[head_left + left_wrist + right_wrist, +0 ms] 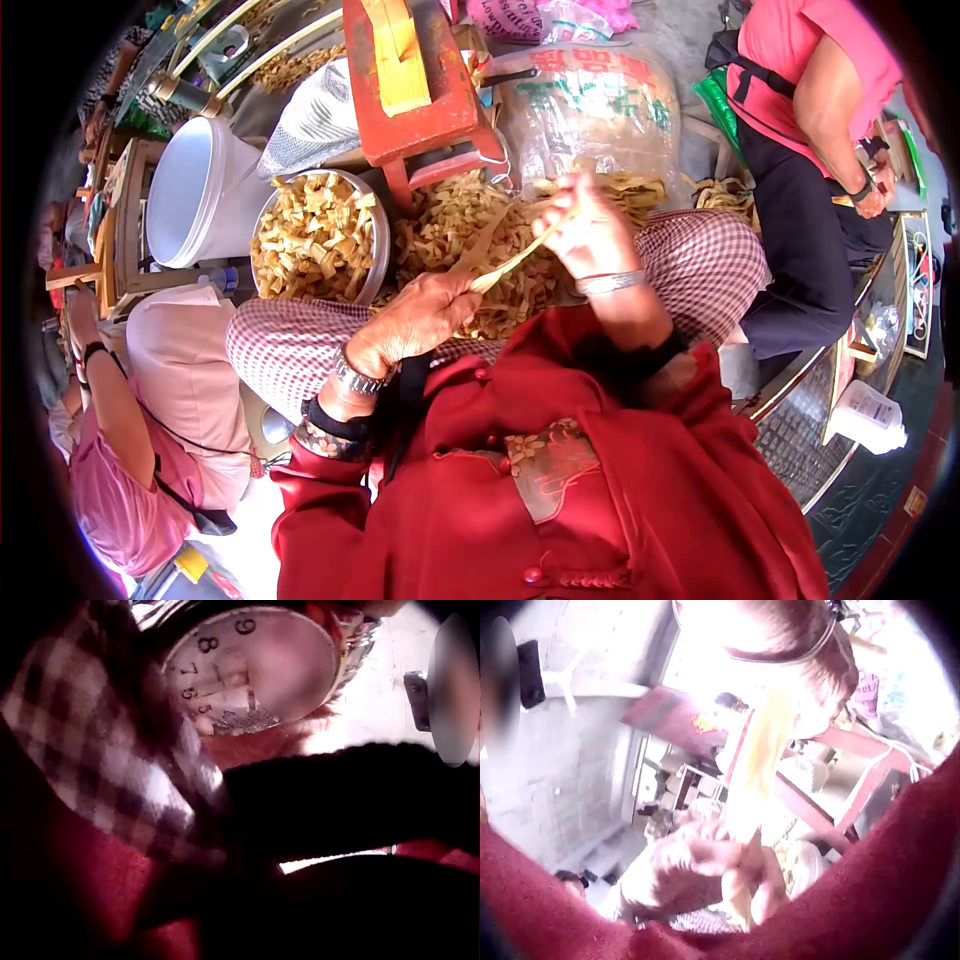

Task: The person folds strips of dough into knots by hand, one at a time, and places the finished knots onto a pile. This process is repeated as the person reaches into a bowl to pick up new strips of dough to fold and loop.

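Observation:
In the head view, a pale yellow flat strip [520, 262] stretches between two bare hands above the lap. The left hand [422, 312] has fingers curled and pinches its lower end. The right hand [592, 232], motion-blurred, holds the upper end. In the right wrist view the strip [763, 761] looks wide and bright, with the left hand [686, 862] gripping its folded lower end below. A wristwatch [247, 671] fills the left wrist view, where the left hand's fingers are hidden. Under the hands lies a heap of short, folded, yellowish pieces [450, 220].
A round tub [382, 235] of similar pieces stands left of the heap, next to a white bucket [185, 195]. Ahead is a red wooden stool [390, 130] bearing a yellow block [402, 75]. A clear plastic bag [600, 110] lies beyond. People sit at both sides.

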A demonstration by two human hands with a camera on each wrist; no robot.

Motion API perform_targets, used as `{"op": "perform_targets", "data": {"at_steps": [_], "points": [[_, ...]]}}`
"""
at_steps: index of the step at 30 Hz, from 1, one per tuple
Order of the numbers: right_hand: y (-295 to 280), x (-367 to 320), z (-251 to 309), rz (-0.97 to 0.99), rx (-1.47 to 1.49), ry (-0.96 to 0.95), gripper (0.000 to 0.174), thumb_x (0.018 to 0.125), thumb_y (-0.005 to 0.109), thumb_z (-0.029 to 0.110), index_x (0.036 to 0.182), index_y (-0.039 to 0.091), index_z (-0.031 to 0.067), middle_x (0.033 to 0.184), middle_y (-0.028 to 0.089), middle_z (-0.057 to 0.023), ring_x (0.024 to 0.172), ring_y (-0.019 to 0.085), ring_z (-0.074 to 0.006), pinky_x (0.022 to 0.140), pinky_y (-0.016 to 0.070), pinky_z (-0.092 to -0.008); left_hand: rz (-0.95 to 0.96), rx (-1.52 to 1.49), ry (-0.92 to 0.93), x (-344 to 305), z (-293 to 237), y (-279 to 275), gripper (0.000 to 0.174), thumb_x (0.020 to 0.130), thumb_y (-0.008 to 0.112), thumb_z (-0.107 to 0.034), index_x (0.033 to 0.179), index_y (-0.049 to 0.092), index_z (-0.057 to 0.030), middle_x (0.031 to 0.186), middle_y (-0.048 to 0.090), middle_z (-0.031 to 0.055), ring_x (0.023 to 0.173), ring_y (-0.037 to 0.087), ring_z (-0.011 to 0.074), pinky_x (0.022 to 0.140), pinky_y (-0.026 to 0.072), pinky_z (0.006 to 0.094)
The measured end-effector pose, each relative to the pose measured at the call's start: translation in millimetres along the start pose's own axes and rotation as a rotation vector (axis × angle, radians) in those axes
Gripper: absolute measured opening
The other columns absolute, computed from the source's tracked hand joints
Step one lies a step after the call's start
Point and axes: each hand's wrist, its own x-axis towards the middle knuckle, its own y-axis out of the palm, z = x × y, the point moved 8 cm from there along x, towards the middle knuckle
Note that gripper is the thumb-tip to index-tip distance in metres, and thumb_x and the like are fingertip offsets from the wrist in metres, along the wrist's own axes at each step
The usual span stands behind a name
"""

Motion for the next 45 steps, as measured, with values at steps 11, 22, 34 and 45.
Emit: {"op": "perform_targets", "data": {"at_steps": [11,22,34,45], "points": [[88,-35,127,0.121,-0.265,-0.525,0.030,0.096,0.048,0.034,0.101,0.053,0.0049,0.070,0.043,0.0026,0.059,0.040,-0.0101,0.063,0.0398,-0.0318,-0.338,0.268,0.045,11,-7,-44,0.020,0.092,0.052,-0.013,0.102,0.058,0.0032,0.086,0.060,0.0151,0.081,0.058,0.0271,0.074,0.0463,0.0330],[157,-57,-32,0.434,-0.231,-0.115,0.028,0.100,0.042,0.027,0.108,0.052,0.0014,0.085,0.055,-0.0028,0.063,0.052,-0.0072,0.058,0.0456,-0.0217,-0.183,-1.550,0.000,-5,-45,-25,0.039,0.099,0.038,-0.033,0.101,0.056,0.0019,0.068,0.059,0.0090,0.053,0.058,0.0195,0.054,0.0527,0.0311],[137,-36,-24,0.167,-0.924,-0.400,0.020,0.096,0.048,0.020,0.104,0.056,0.0033,0.083,0.059,-0.0083,0.073,0.060,-0.0167,0.064,0.0482,-0.0314,-0.224,-0.846,0.032,-35,-37,-32,0.024,0.090,0.049,-0.020,0.071,0.054,-0.0048,0.067,0.053,0.0022,0.060,0.049,0.0096,0.055,0.0411,0.0226],[145,-45,-47,0.497,-1.452,-0.855,0.020,0.088,0.054,0.022,0.094,0.053,0.0023,0.071,0.058,-0.0175,0.067,0.060,-0.0356,0.056,0.0445,-0.0404,-0.770,0.356,0.496,-69,-94,-62,0.013,0.077,0.065,0.001,0.088,0.058,-0.0019,0.100,0.060,0.0140,0.084,0.062,0.0302,0.070,0.0512,0.0321]]}}
